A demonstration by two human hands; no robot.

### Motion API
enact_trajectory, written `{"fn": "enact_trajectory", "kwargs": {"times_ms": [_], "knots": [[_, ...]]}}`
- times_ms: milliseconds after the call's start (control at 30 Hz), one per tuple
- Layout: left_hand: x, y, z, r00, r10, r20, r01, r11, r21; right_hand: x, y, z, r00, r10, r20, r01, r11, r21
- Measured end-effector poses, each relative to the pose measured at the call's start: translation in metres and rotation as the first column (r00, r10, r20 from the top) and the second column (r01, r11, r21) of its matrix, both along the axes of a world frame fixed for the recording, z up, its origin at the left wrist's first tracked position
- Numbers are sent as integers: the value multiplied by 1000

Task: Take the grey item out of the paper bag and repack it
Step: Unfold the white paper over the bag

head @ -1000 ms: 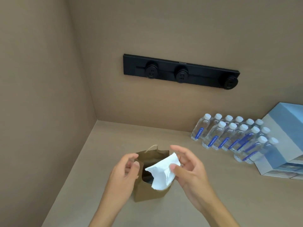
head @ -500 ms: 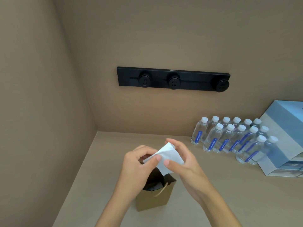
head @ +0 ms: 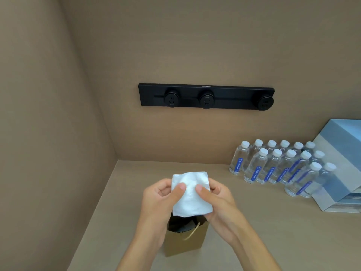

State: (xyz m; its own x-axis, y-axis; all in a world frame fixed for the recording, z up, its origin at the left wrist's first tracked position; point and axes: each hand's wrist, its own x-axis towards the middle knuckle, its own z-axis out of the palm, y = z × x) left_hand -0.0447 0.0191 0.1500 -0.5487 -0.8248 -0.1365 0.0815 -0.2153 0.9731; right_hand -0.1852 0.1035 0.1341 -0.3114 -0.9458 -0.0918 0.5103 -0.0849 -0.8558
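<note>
A small brown paper bag (head: 183, 243) stands upright on the beige counter, its mouth open and a twine handle hanging over the front. A dark grey item (head: 180, 224) shows inside the bag's mouth, mostly hidden. Above the bag, both hands hold a white folded paper sheet (head: 192, 194) spread flat. My left hand (head: 162, 200) pinches its left edge with the thumb on top. My right hand (head: 216, 200) pinches its right edge the same way.
Several clear water bottles (head: 277, 165) with white caps stand in rows at the back right. A blue and white box (head: 343, 165) sits at the far right. A black socket rail (head: 207, 98) is mounted on the back wall. A side wall closes the left.
The white paper came up out of the bag's mouth and was opened flat between both hands. My left hand left the bag's rim and took the paper's left edge.
</note>
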Motion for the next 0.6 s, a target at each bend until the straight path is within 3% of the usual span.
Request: {"fn": "enact_trajectory", "kwargs": {"times_ms": [200, 600], "knots": [[3, -1, 0, 999, -3, -54, 11, 988, 154, 5, 2, -7, 996, -83, 34, 83, 997, 1], [-5, -2, 5, 997, 47, -54, -52, 994, -94, 4, 7, -12, 991, -25, 135, 45, 988, -148]]}}
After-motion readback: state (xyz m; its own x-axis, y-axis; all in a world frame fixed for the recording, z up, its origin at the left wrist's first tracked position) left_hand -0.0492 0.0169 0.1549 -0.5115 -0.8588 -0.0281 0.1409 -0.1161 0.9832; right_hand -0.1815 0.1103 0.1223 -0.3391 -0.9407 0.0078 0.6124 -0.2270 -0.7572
